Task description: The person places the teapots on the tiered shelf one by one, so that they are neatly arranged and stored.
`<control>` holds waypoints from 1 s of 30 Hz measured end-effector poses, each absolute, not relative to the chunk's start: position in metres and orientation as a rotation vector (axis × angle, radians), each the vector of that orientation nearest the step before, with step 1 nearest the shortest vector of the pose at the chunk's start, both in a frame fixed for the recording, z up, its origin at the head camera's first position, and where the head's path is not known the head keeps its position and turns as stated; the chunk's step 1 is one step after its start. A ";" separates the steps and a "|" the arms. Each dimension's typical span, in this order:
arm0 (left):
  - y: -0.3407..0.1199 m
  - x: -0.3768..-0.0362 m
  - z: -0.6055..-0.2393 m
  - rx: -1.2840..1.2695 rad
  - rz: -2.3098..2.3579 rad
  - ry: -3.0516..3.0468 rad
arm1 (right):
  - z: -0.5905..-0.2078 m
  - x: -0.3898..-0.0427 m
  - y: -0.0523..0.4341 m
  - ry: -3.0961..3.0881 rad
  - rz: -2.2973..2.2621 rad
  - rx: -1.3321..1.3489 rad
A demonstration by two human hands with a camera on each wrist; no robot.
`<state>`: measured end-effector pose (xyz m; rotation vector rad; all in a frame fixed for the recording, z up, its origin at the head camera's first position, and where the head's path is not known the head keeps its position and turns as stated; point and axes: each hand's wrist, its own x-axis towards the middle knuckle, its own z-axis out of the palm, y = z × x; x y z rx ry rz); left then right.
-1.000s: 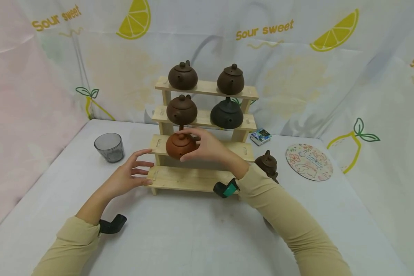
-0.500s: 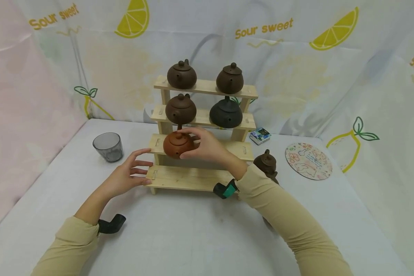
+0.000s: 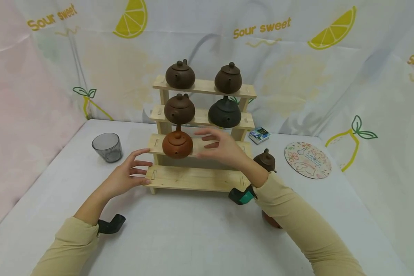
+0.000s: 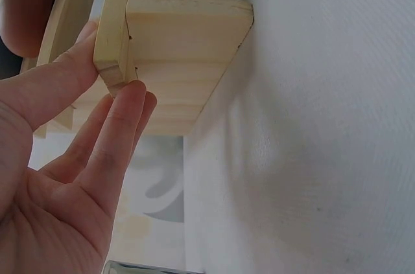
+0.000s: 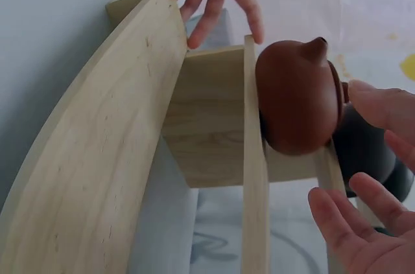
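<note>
Hidden: a reddish-brown pot is mostly covered by the right sleeve; only its edge shows on the table.
Cut off: in the left wrist view the wooden rack shows only one corner.
Right hand: fingers spread and relaxed, holding nothing, just right of the orange-brown teapot and not touching it.
Orange-brown teapot: stands on the rack's third shelf from the top, left side, free of both hands.
Left hand: straight fingers rest against the lowest shelf's left end.
Around: four darker teapots fill the upper two shelves; a brown teapot stands right of the rack, partly behind the right wrist.
Further off: a grey glass at left, a small box and a round coaster at right.
</note>
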<state>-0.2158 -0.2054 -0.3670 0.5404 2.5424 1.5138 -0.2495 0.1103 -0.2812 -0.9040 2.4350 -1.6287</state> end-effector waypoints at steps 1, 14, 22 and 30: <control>-0.206 -0.216 -0.367 0.536 1.513 2.542 | -0.281 -0.248 0.114 2.441 -1.632 -0.905; -0.206 -0.216 -0.367 0.546 1.507 2.545 | -0.281 -0.228 0.168 2.522 -1.733 -0.884; -0.206 -0.217 -0.367 0.536 1.497 2.539 | -0.283 -0.214 0.191 2.593 -1.729 -0.791; -0.206 -0.218 -0.368 0.551 1.498 2.542 | -0.291 -0.202 0.214 2.645 -1.684 -0.726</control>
